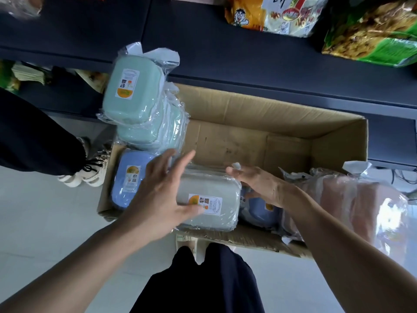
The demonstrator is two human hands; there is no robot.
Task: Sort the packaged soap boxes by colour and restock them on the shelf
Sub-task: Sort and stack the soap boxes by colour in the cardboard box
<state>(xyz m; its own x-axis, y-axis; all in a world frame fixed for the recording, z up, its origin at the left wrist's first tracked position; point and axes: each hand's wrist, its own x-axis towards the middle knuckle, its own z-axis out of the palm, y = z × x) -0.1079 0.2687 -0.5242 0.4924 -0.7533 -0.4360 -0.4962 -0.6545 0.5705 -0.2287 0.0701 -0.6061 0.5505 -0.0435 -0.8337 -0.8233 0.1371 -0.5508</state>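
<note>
**A:** Which step is in hand?

**B:** Sorting, by my reading. A cardboard carton point(259, 114) sits on the floor below a dark shelf point(203, 48). Both hands reach toward a grey soap box point(214, 188) in clear wrap, near the carton's front edge.

**A:** Where is it relative to each hand?

**B:** The left hand point(162, 193) lies spread against its left end, thumb on the label, fingers released, not clenched. The right hand point(257, 181) hovers open just beside its right end; I cannot tell if it touches.

**A:** And next?

**B:** Probably closing both hands and lifting it. Green soap boxes point(133, 91) are stacked at the carton's far left, blue soap boxes point(128, 177) lie beside the grey one, and pink soap boxes point(345, 199) sit at right.
</note>
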